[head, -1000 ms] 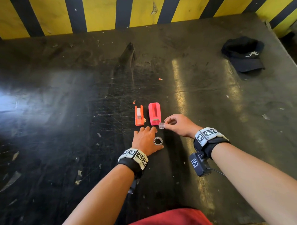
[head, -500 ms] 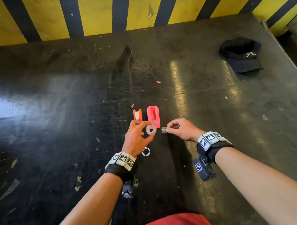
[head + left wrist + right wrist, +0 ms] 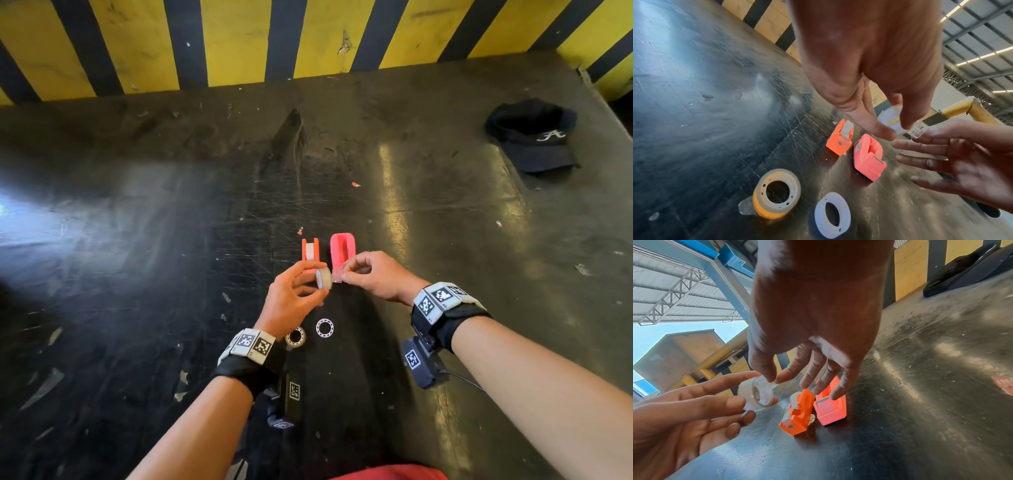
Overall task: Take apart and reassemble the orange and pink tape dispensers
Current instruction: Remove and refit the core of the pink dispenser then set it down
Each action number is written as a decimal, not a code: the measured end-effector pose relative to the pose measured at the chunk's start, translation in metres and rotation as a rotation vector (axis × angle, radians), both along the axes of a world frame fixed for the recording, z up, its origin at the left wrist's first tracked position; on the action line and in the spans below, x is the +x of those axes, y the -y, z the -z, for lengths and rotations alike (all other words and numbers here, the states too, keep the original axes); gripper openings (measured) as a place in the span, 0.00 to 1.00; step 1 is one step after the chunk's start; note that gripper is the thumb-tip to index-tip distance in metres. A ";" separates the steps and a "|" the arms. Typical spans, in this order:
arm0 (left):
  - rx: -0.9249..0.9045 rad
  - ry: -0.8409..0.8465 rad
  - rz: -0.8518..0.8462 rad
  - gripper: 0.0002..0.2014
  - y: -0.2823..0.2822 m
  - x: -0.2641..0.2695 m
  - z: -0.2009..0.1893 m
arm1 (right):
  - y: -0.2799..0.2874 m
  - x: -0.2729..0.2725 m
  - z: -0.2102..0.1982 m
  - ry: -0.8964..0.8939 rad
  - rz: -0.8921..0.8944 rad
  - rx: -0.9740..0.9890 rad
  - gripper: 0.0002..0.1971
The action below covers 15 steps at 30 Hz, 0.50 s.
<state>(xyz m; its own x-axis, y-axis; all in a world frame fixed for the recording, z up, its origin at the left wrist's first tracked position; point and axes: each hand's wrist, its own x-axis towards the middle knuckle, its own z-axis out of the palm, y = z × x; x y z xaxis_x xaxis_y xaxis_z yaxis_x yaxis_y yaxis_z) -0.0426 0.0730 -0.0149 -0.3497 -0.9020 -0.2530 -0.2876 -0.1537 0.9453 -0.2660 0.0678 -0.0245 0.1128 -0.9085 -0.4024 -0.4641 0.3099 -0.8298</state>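
Observation:
The orange dispenser (image 3: 310, 255) (image 3: 839, 138) (image 3: 797, 412), with tape in it, and the hollow pink dispenser (image 3: 342, 251) (image 3: 869, 158) (image 3: 830, 407) stand side by side on the black table. Just in front of them, above the table, my left hand (image 3: 322, 281) grips a pale tape roll (image 3: 323, 278) (image 3: 758, 394) by its rim. My right hand (image 3: 342, 274) pinches a small clear spool core (image 3: 337, 275) (image 3: 918, 130) and holds it against the roll's open side. Its other fingers are spread.
Another tape roll (image 3: 295, 337) (image 3: 777, 194) and a white ring (image 3: 324, 328) (image 3: 832, 214) lie flat near my left wrist. A black cap (image 3: 534, 137) sits at the far right. A yellow and black striped wall (image 3: 239, 41) closes the back.
My left hand left the table, picked up a tape roll and raised it to the right. The right hand kept the clear core and now meets the roll.

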 end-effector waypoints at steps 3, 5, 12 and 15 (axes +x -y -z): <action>0.001 -0.030 0.006 0.19 0.001 0.000 -0.001 | 0.000 0.001 0.002 -0.011 -0.014 0.016 0.04; -0.009 -0.032 0.007 0.16 0.003 -0.001 -0.003 | 0.000 0.001 0.003 -0.008 -0.004 0.015 0.05; 0.028 -0.040 0.001 0.27 0.008 0.000 -0.004 | 0.001 0.003 -0.003 0.013 0.002 0.002 0.04; 0.067 -0.040 0.045 0.30 0.013 0.002 -0.006 | 0.002 0.003 -0.007 0.015 -0.020 0.008 0.04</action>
